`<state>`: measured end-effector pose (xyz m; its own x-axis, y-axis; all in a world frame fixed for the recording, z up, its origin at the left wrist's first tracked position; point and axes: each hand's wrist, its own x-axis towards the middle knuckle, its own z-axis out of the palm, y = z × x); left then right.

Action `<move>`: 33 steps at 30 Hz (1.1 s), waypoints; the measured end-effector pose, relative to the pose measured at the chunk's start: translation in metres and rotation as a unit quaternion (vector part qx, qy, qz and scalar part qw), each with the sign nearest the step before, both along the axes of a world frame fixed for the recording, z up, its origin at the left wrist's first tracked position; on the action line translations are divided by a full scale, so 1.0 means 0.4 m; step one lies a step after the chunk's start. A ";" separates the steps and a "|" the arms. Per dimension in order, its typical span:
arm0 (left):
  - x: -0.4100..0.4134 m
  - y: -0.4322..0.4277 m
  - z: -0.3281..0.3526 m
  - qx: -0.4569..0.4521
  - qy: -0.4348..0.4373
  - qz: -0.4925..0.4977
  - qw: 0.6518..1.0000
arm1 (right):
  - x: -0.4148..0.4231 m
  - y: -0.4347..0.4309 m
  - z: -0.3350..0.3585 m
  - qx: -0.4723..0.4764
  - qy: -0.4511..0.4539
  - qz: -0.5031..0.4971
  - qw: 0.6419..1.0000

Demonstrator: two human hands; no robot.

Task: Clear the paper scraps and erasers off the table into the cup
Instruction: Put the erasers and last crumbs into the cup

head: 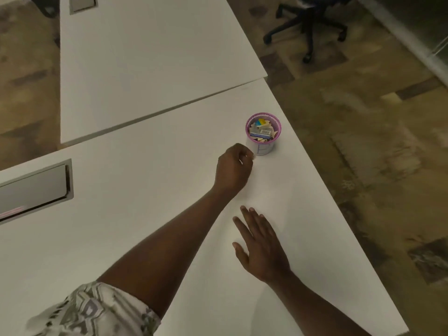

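Note:
A small cup (263,147) with a purple rim stands on the white table (145,214) near its right edge. Inside it lie erasers (261,132), one yellow and blue, and pale paper scraps. My left hand (234,167) hovers just left of the cup's base with its fingers curled, pinching what looks like a small pale scrap (249,159) at the fingertips. Nearer to me, my right hand (260,243) lies flat on the table with straight, spread fingers and holds nothing.
A second white table (145,57) adjoins at the back, split off by a seam. A metal cable hatch (34,187) is set in the near table at left, another at top left. An office chair (308,27) stands on the patterned carpet at right.

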<state>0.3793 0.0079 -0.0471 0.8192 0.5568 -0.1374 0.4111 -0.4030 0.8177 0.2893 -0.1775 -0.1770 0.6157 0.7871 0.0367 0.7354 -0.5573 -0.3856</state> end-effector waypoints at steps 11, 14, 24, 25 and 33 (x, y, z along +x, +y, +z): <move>0.164 0.027 0.028 0.087 0.005 0.026 0.996 | -0.003 0.003 0.002 -0.025 -0.002 -0.010 1.000; 0.160 0.035 0.024 0.098 0.004 0.007 0.995 | -0.002 0.003 -0.002 -0.025 -0.005 -0.010 1.000; -0.042 0.024 -0.028 0.108 0.012 -0.001 0.994 | 0.002 0.003 0.011 -0.024 -0.004 -0.001 1.000; -0.081 0.021 -0.039 0.111 0.023 -0.001 0.994 | 0.003 0.003 0.011 -0.020 -0.004 0.000 1.000; -0.427 0.019 -0.128 0.195 0.118 -0.021 0.974 | 0.007 -0.002 0.024 -0.023 -0.009 0.006 1.000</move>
<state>0.2085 0.0156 -0.0984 0.8135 0.5712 -0.1097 0.5455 -0.6837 0.4847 0.2922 -0.1784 -0.1675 0.6057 0.7956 0.0106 0.7487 -0.5654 -0.3460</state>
